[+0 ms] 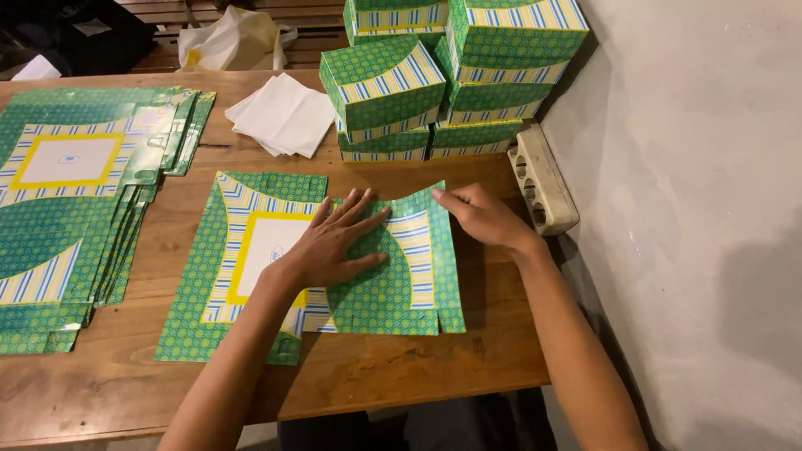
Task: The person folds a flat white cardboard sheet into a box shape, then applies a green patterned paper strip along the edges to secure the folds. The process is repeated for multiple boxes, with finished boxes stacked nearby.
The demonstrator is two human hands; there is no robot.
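A flat green patterned cardboard box blank (251,250) with blue-yellow stripes and a white centre panel lies on the wooden table (376,367). Its right panel (409,284) is folded over. My left hand (338,242) presses flat on that folded panel, fingers spread. My right hand (480,215) pinches the panel's upper right edge with its fingertips.
A stack of the same flat blanks (75,192) lies at the left. Several folded green boxes (443,75) are piled at the back right, by a wall. White paper sheets (284,113) lie behind. A beige power strip (541,179) sits at the table's right edge.
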